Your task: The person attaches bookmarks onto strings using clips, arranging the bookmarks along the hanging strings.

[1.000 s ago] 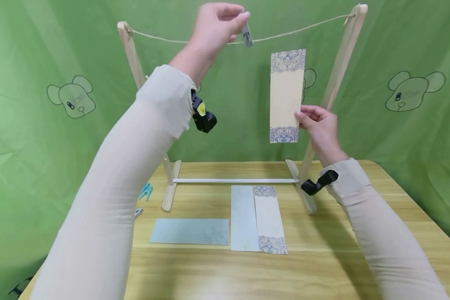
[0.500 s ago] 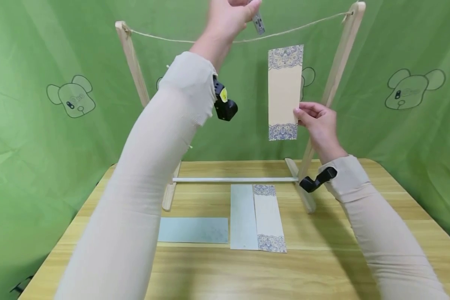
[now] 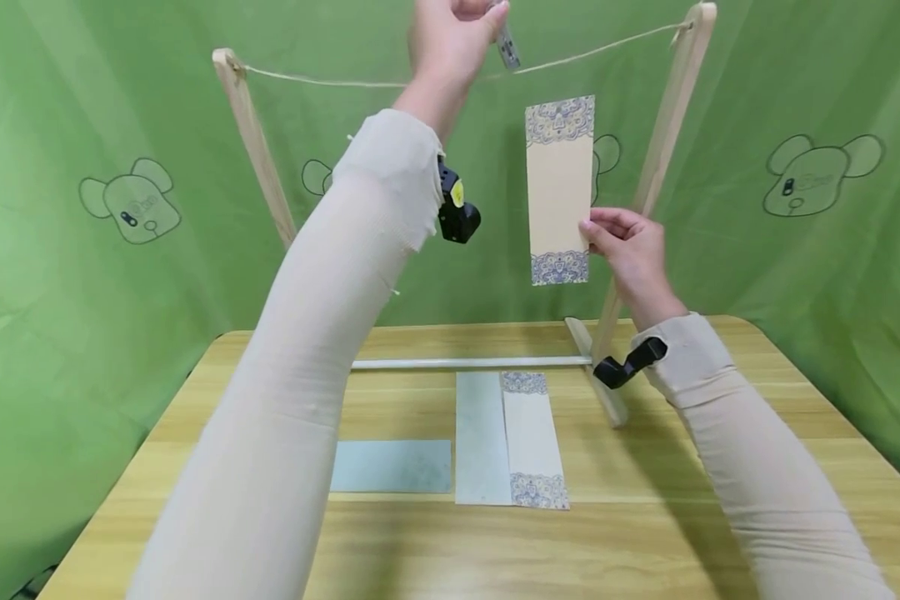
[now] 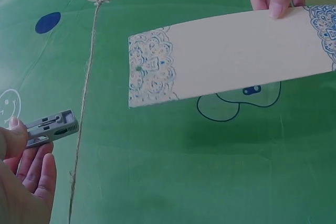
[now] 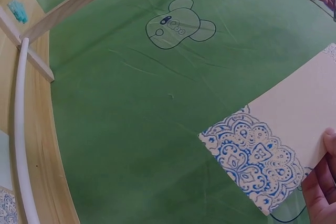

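High up in the head view, my left hand [image 3: 446,50] pinches a grey clothespin [image 3: 507,48] between thumb and fingers. The left wrist view has the clothespin [image 4: 52,127] with its tip right beside the twine [image 4: 84,93]; whether they touch I cannot tell. My right hand [image 3: 633,258] pinches a cream paper card [image 3: 559,196] by its lower right edge. Blue lace patterns band both ends of this card, which hangs upright a little below the twine [image 3: 600,52]. In the right wrist view the card's patterned lower end [image 5: 254,161] shows large.
Two wooden posts [image 3: 671,108] carry the twine, joined low by a white rod [image 3: 472,363]. On the table [image 3: 435,550] lie two pale blue cards [image 3: 482,437] and another lace-patterned card [image 3: 534,433]. Teal clothespins [image 5: 17,11] lie by the left post's foot. A green cloth hangs behind.
My left hand has moved right and slightly up with the clothespin, along the twine towards the card. The right hand and its card have hardly moved; the head view has shifted a little.
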